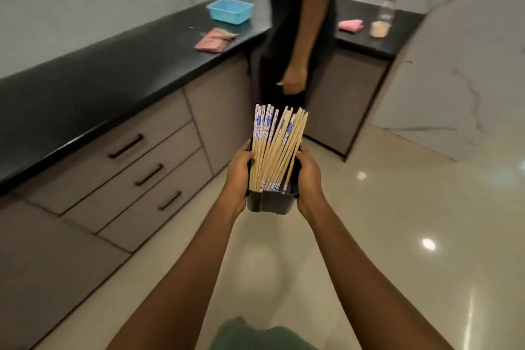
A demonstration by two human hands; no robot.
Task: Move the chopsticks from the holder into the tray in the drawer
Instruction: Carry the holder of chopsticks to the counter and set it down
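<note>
Both hands — left hand (pixel 238 176), right hand (pixel 308 179) — grip chopstick-filled holder (pixel 268 203).

Both bare forearms reach forward from the bottom of the frame toward its centre, converging as they go. The left hand (pixel 238 176) is cupped against the left side of what it carries, fingers wrapped over the top edge. The right hand (pixel 308 179) mirrors it on the right side, thumb along the rim, wrist slightly bent inward.
</note>
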